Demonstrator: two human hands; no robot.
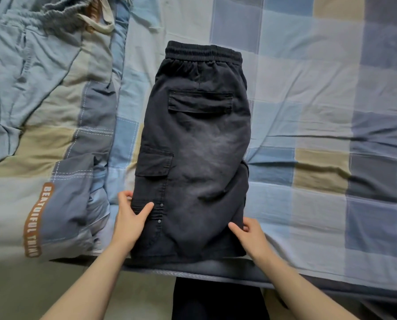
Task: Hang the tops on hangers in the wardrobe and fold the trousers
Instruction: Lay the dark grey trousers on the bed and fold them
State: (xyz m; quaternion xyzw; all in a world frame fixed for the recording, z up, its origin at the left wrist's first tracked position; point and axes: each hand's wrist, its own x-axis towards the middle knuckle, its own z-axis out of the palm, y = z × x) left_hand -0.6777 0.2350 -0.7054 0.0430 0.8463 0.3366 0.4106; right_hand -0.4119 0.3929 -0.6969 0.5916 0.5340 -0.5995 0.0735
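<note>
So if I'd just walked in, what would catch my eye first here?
The black shorts, folded in half lengthwise, lying mid-bed on the checked sheet. Both hands grip their near end: the left hand at the left edge, the right hand at the right. Grey-blue trousers lie crumpled top left.

Both bare arms are reaching forward from the bottom of the view, coming closer together toward the hands. The left hand (130,218) is lying palm down, with its thumb sticking out to the right and its fingers curling over an edge at the far side. The right hand (250,234) is sitting lower and nearer the body, thumb pointing left, fingers bent and pinching. The two hands are apart, not touching each other.
</note>
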